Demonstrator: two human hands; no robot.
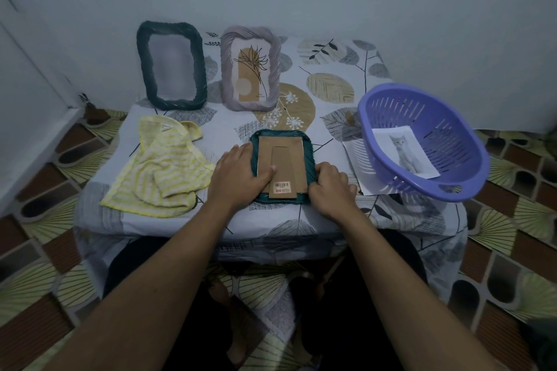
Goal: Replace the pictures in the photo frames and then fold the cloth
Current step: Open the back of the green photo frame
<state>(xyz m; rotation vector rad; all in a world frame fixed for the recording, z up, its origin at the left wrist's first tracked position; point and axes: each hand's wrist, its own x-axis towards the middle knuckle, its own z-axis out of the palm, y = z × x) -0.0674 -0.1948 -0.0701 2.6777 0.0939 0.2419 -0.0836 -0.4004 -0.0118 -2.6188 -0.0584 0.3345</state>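
Face-down, green frame (283,167) lies between left hand (241,173), right hand (330,187).

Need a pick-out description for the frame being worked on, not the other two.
On the leaf-print table, look at the near edge, between the yellow striped cloth and the purple basket. The green frame lies face down there under both hands, brown backing and barcode sticker up; the other two frames stand upright at the back.

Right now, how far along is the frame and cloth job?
Nothing looks finished. In hand: both hands, left and right, work the back of the face-down green frame. Left: the cat picture still in the basket, and the cloth unfolded.
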